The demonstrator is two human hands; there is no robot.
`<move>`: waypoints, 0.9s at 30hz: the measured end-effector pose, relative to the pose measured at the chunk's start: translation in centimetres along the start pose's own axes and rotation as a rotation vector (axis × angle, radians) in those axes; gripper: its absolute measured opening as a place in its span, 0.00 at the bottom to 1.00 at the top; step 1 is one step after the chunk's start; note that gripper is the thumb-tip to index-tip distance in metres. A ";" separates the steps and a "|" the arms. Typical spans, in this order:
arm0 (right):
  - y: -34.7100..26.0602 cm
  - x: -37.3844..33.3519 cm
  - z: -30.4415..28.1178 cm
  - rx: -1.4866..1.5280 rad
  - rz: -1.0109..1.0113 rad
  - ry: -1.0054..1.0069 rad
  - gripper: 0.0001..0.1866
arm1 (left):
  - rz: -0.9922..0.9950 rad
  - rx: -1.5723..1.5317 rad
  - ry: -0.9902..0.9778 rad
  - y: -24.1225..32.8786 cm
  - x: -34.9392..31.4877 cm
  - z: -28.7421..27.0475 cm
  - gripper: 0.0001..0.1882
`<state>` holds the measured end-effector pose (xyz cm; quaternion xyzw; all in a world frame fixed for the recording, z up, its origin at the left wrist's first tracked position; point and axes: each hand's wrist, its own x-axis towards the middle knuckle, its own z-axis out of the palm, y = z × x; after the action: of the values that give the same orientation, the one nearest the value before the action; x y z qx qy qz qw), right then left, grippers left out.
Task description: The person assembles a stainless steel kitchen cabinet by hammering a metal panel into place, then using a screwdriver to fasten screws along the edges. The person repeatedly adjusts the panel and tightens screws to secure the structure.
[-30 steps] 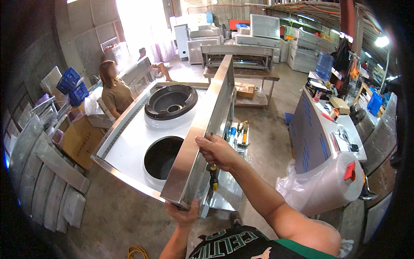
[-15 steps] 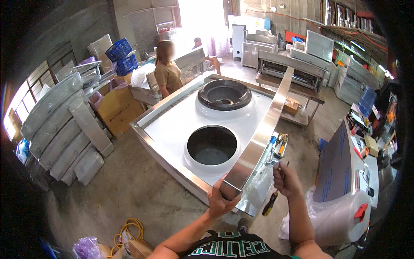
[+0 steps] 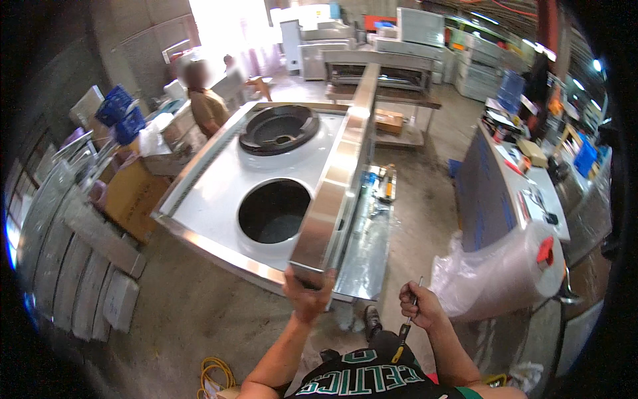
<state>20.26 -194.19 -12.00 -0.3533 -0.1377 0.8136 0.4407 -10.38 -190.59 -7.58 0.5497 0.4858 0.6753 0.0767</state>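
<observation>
A long stainless steel channel (image 3: 334,189) lies along the right side of a stove unit, over its white top (image 3: 206,183). My left hand (image 3: 308,297) is closed round the channel's near end from below; part of the fingers is hidden. Off to the right, my right hand (image 3: 423,306) grips a screwdriver (image 3: 400,351) by its shaft, the yellow and black handle hanging downward. On the white top, a black burner ring (image 3: 279,130) sits over the far opening, while the near round opening (image 3: 276,209) is bare.
Beside the channel is a metal shelf (image 3: 367,249) with tools (image 3: 385,183) at its far end. Rolled bubble wrap (image 3: 498,272) stands to the right, near a workbench (image 3: 531,193). A person (image 3: 206,106) stands beyond the unit; wrapped panels (image 3: 73,246) lean at left.
My view has swung to the right. The right hand has drawn back from the shelf, closer to my body, with the screwdriver. The left hand keeps hold of the channel's end.
</observation>
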 end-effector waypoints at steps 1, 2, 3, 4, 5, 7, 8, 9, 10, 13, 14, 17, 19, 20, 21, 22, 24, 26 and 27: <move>0.3 -0.7 -0.3 -0.048 -0.013 0.032 0.17 | -0.075 -0.033 -0.012 0.2 -0.1 0.0 0.35; 0.5 -1.3 -0.6 -0.089 -0.024 0.017 0.17 | -0.127 -0.067 -0.015 0.3 -0.1 -0.2 0.35; 0.7 -2.1 -0.9 -0.183 -0.014 0.053 0.17 | -0.105 -0.025 -0.020 0.5 -0.2 -0.2 0.35; 1.3 -2.7 -1.0 -0.217 0.006 0.085 0.17 | -0.068 0.010 -0.027 0.6 -0.2 -0.4 0.36; 2.0 -3.1 -1.0 -0.238 0.012 0.077 0.16 | -0.075 0.036 -0.025 0.6 -0.3 -0.4 0.38; 2.6 -3.3 -1.1 -0.243 0.078 0.069 0.16 | -0.025 0.080 -0.004 0.8 -0.7 -0.4 0.44; 2.6 -3.3 -1.3 -0.226 0.139 0.072 0.16 | -0.055 0.094 0.023 0.8 -0.8 -0.2 0.47; 2.3 -3.2 -1.6 -0.196 0.216 0.057 0.16 | 0.036 0.177 0.062 1.0 -0.9 -0.1 0.49; 1.4 -2.8 -2.1 -0.217 0.209 0.021 0.17 | 0.093 0.254 0.113 1.3 -0.9 0.0 0.51; -3.1 -1.3 -4.5 -0.284 0.221 -0.121 0.17 | 0.516 0.581 0.253 3.0 0.8 0.7 0.53; -4.8 -0.8 -5.4 -0.312 0.211 -0.113 0.17 | 0.527 0.610 0.279 4.1 1.6 0.8 0.51; -10.4 0.6 -8.6 -0.403 0.166 -0.067 0.16 | 0.622 0.844 0.443 8.9 3.7 1.8 0.39; -14.6 1.7 -11.0 -0.436 0.101 -0.028 0.15 | 0.615 1.009 0.414 12.1 5.0 4.0 0.36; -16.8 2.2 -12.2 -0.407 0.043 -0.008 0.15 | 0.649 1.103 0.390 13.4 5.6 5.5 0.34; -19.0 2.6 -13.3 -0.374 -0.005 0.019 0.14 | 0.596 1.154 0.405 14.1 6.3 7.3 0.33; -21.1 3.0 -14.3 -0.333 -0.040 0.040 0.14 | 0.585 1.226 0.404 14.5 7.4 8.7 0.31; -25.1 4.4 -16.1 -0.338 -0.135 0.116 0.13 | 0.584 1.234 0.468 14.8 8.7 9.9 0.30; -29.1 5.4 -17.8 -0.369 -0.242 0.152 0.13 | 0.614 1.066 0.600 14.0 9.0 9.0 0.29; -30.9 5.8 -18.6 -0.371 -0.272 0.171 0.12 | 0.627 0.969 0.653 13.3 8.3 8.1 0.28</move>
<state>50.29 -173.36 -11.39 -0.4740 -0.2931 0.6746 0.4839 -1.25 -187.55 7.17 0.4043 0.5497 0.5028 -0.5306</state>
